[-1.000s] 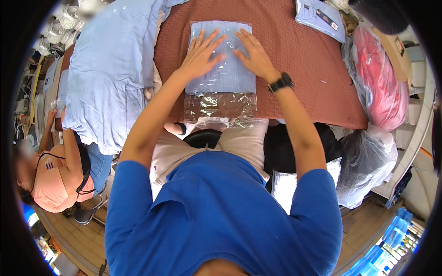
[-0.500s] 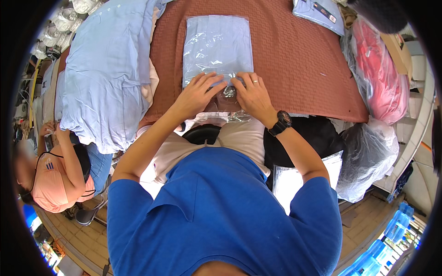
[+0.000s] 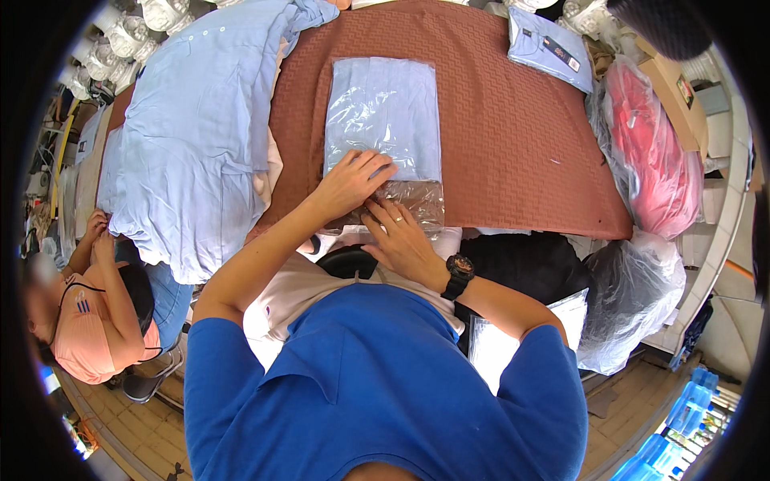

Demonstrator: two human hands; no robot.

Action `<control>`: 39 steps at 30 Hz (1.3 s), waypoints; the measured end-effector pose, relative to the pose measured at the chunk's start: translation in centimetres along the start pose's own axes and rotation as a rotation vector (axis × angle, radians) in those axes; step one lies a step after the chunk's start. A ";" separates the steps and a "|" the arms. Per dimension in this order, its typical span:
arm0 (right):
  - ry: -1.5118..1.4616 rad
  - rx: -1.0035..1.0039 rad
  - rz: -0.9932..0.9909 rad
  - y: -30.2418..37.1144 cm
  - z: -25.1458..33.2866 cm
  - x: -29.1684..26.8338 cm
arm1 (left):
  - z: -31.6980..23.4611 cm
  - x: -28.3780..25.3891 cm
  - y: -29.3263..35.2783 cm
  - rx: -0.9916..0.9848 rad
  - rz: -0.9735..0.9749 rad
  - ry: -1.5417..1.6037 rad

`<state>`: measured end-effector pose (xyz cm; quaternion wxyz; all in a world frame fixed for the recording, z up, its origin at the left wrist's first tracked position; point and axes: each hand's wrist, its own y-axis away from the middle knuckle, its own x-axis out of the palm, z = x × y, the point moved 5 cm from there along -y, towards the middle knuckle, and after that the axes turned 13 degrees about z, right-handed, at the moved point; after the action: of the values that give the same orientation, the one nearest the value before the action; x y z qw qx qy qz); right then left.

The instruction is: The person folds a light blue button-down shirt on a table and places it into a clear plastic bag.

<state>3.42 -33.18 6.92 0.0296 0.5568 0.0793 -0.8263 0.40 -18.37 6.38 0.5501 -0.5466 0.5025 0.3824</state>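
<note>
While a clear bag (image 3: 385,128) holding a folded light-blue shirt (image 3: 389,112) lies on the brown table (image 3: 513,144), both hands — left hand (image 3: 350,184), right hand (image 3: 403,244) — press flat on its empty near end, fingertips partly hidden.

shirt: blue, short-sleeved, collared | trousers: light beige | right wrist: black watch (image 3: 459,271) is worn | right hand (image 3: 403,244): a ring is seen on one finger

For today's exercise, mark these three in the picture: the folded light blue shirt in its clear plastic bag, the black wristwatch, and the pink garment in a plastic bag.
Folded light blue shirt in clear plastic bag (image 3: 387,116): head view, middle of the bagged shirt.
Black wristwatch (image 3: 459,268): head view, on its dial.
Pink garment in plastic bag (image 3: 654,152): head view, middle of the pink fabric.
</note>
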 end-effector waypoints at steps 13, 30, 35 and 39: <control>-0.054 0.045 0.084 0.4 0.2 0.5 | 0.5 1.0 -0.1 0.027 -0.099 0.179; 0.238 0.082 -0.178 -9.7 -17.9 -5.5 | -1.9 0.8 -0.1 -0.151 0.009 0.208; 0.278 0.071 -0.089 -9.2 -17.5 -3.9 | -2.8 -1.0 -0.1 -0.260 0.121 0.352; 0.117 0.044 -0.051 -11.4 -20.9 -5.8 | 2.0 -2.9 -3.2 -0.203 -0.025 0.372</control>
<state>23.17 -18.71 5.76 -0.0084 0.6025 0.0770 -0.7944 3.15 -16.39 9.71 0.3946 -0.6665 0.5476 0.3168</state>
